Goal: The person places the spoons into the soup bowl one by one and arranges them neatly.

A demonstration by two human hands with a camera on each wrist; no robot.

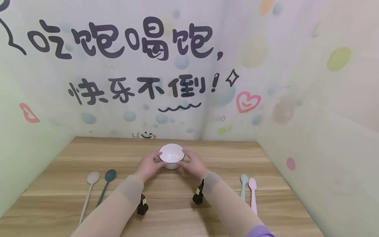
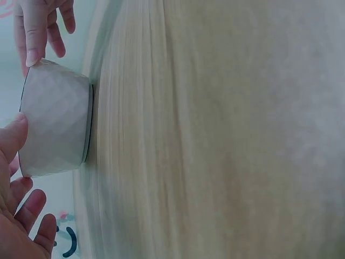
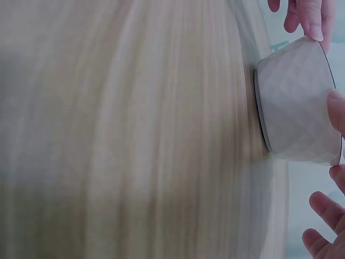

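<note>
A white bowl (image 1: 171, 154) with a thin dark rim is at the back middle of the wooden table, upright, between the two hands. My left hand (image 1: 149, 166) pinches its rim from the left, and my right hand (image 1: 194, 163) does the same from the right. Close up in the left wrist view, the bowl's outer wall (image 2: 56, 116) has a faceted pattern, and its dark-edged base is right at the table surface. Both thumbs lie on the near side of the rim; in the right wrist view the lower fingers of the right hand (image 3: 331, 216) are spread.
On the left lie a beige spoon (image 1: 93, 178) and a dark teal spoon (image 1: 110, 175). Light teal (image 1: 244, 179) and pink (image 1: 252, 184) spoons lie on the right. Behind the wooden table (image 1: 171, 214) stands a printed wall (image 1: 183, 125); side walls flank it.
</note>
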